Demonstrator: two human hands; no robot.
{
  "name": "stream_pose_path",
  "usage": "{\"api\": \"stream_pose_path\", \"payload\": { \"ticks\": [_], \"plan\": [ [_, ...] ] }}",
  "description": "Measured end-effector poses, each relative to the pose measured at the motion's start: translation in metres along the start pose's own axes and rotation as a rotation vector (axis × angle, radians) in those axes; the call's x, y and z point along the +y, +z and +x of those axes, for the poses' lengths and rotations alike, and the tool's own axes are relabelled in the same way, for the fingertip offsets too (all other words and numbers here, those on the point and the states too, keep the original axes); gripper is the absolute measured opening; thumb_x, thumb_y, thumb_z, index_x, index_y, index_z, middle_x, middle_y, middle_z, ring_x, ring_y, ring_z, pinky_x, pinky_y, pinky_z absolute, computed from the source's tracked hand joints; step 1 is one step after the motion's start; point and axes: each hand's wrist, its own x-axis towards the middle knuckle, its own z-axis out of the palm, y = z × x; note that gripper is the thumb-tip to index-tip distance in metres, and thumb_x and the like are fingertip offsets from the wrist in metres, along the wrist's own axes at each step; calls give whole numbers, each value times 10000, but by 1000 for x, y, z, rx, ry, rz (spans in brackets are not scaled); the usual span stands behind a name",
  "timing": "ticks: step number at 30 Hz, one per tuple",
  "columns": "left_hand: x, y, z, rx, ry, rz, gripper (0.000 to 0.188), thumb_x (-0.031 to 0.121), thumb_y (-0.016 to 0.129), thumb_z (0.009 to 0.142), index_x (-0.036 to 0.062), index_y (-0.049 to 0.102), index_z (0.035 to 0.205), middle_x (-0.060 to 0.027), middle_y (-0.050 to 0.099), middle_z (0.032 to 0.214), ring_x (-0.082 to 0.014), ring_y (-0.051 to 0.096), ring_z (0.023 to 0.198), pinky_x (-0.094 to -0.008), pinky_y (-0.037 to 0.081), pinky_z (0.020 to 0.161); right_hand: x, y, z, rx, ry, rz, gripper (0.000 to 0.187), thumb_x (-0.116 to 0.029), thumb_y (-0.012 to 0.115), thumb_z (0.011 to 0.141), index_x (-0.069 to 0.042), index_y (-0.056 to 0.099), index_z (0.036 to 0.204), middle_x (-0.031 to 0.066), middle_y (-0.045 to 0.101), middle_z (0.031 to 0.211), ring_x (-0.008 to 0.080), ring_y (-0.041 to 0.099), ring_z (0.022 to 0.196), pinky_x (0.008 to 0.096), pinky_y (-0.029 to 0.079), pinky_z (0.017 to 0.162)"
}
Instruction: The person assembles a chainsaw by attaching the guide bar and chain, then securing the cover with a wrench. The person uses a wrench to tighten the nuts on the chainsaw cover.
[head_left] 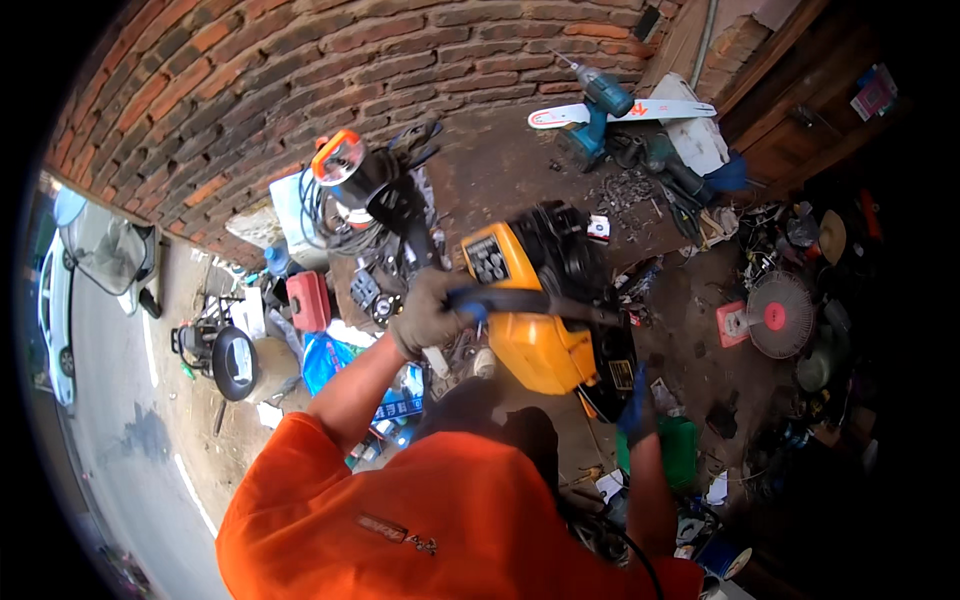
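Yellow chainsaw body (535, 335): left hand (428, 315) grips its handle, right hand (637, 412) clutches beneath; heavy, may slip onto cluttered surface (500, 170) behind

Right hand (636, 412) fingers hidden behind chainsaw body (545, 330), small floor clutter (640, 190) blurred — rim black

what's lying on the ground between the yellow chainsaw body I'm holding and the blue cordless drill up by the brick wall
In the head view, between the chainsaw body and the cordless drill lies mostly bare dirt floor, with a small white-and-red box and a scatter of small dark metal bits.
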Motion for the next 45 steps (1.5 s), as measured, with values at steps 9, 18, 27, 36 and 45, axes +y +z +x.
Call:
{"api": "stream_pose_path", "payload": {
  "ticks": [9, 18, 27, 36, 45],
  "plan": [
    [-91, 5, 91, 618, -182, -214, 227, 195, 582, 946, -9, 672, 900, -16, 606, 731, -128, 522, 614, -312, 398, 561, -89, 74, 150, 226, -307, -475, 487, -445, 624, 972, -53, 630, 1262, 31, 690, 987, 112, 645, 816, 263, 530, 694],
    [-118, 60, 53, 1009, -262, -66, 203, 93, 672, 902, -57, 678, 1038, -72, 667, 976, -145, 629, 882, -284, 509, 772, -99, 44, 178, -96, -185, -685, 320, -205, 631, 965, -21, 639, 1226, 64, 673, 981, 180, 650, 882, 336, 526, 785],
    [-112, 71, 39, 1109, -293, 228, 340, 247, 499, 1043, -37, 684, 1062, -86, 720, 955, -159, 679, 853, -305, 534, 810, -137, 50, 183, -332, -553, -1442, 465, -374, 632, 925, -102, 578, 1298, 210, 588, 1251, 431, 582, 1111, 484, 490, 928],
    [-79, 88, 58, 1050, -268, 227, 263, 150, 497, 1029, -30, 643, 1152, -120, 644, 1168, -208, 611, 1076, -327, 494, 943, -173, 48, 178, -453, -446, -1638, 485, -419, 642, 904, -59, 590, 1226, 229, 594, 1207, 420, 590, 1103, 486, 505, 901],
    [-39, 108, 75, 1047, -259, 512, 424, 195, 506, 1024, -6, 515, 1397, -133, 543, 1404, -239, 539, 1254, -364, 420, 1063, -345, 98, 289, -301, -708, -1208, 520, -305, 766, 838, -32, 632, 1260, 181, 697, 1143, 267, 679, 1039, 368, 518, 904]
  ]
}}
